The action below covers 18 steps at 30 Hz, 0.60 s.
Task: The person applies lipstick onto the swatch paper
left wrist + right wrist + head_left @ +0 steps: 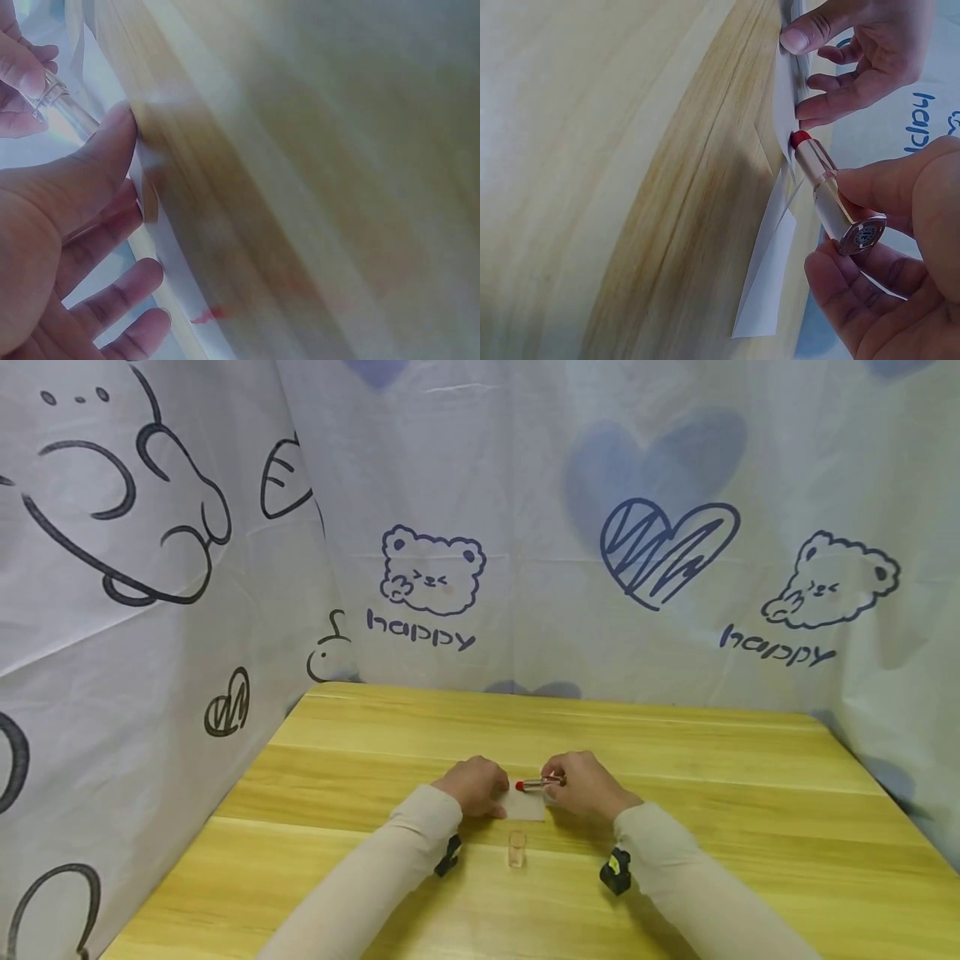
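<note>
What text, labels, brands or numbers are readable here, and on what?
"happy": on the backdrop, under the left-hand bear drawing.
"happy": on the backdrop, under the right-hand bear drawing. The right wrist view catches part of such a print, sideways.
Lipstick base: round label, too small and blurred to read.
No brand or number legible.

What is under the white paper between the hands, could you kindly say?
Wooden tabletop shows in front of and beyond the white paper, so it probably continues underneath. The covered patch cannot be seen, and the left hand hides part of the paper's left edge.
</note>
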Motion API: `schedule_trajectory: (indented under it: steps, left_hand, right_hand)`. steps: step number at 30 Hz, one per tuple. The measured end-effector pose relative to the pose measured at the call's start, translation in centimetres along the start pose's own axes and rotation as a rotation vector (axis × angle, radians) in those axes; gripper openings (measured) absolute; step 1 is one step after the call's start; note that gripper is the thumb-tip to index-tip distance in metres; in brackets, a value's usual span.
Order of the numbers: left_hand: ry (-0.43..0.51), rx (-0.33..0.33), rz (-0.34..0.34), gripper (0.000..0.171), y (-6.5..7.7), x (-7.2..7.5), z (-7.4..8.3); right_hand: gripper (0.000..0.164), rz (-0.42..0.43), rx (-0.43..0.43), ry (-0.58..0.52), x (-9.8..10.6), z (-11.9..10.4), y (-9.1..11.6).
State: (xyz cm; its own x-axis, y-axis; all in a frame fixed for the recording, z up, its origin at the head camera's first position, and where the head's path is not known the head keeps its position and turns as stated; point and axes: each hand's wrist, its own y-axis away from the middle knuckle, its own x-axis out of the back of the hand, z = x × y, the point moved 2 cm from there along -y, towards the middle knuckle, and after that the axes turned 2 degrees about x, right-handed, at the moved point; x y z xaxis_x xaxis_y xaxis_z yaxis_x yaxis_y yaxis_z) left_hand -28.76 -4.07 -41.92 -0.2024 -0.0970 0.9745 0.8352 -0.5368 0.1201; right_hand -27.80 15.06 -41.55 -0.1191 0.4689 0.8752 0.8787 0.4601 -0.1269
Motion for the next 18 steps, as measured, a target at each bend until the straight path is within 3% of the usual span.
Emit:
schedule_trajectory:
  steps: [18]
  left_hand:
    - [0.025,0.018,-0.001,0.041,0.29,0.02,0.08]
  right_hand:
    - [0.01,-0.036,-0.027,-0.02,0.32,-0.69,0.57]
